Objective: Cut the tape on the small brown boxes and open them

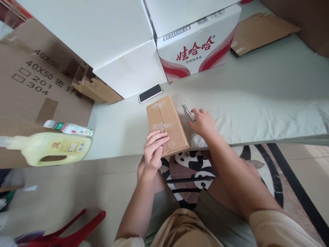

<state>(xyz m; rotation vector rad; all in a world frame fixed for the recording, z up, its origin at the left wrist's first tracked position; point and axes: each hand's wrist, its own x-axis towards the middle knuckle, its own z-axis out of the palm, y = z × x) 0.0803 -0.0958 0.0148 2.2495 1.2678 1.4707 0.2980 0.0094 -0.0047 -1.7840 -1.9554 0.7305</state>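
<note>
A small brown cardboard box (pixel 175 127) lies at the near edge of the cloth-covered surface, its top seam crossed by pieces of clear tape. Over the box's near left corner, my left hand (pixel 153 148) is closed, with its fingers on the top. My right hand (pixel 203 121), just right of the box, has its thumb and fingers round a utility knife (pixel 189 111). The knife's metal end points away to the upper left, low over the cloth; the rest of its handle is partly hidden by my fingers.
A smartphone (pixel 150 93) lies behind the box. White cartons (pixel 192 51) stand along the back. To the left are a yellow jug (pixel 60 149), a clear bottle (pixel 69 128) and a big brown carton (pixel 41 92). A cardboard piece (pixel 262 32) lies at the back right.
</note>
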